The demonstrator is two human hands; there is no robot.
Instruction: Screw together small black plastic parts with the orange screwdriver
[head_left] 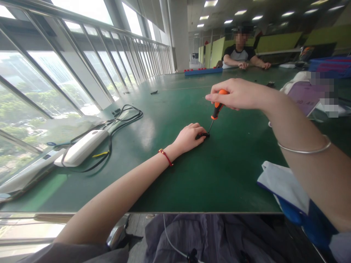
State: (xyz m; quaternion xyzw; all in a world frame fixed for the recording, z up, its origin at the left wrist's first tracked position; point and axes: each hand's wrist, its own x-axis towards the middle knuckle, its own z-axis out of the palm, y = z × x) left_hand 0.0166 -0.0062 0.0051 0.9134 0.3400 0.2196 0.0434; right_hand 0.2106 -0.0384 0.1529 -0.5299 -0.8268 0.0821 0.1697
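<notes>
Now the right hand grips the screwdriver, tip down at the black piece the left hand pinches, work seemingly under way, what's left impossible to tell

Orange-black screwdriver as ref: small black part at its tip, white oblong case left, long blue plastic strip behind.

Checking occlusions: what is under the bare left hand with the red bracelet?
From under the left hand, a small black part sticks out, where the metal shaft of the orange-and-black screwdriver ends. The green tabletop shows around it. Whatever the hand covers cannot be seen.
</notes>
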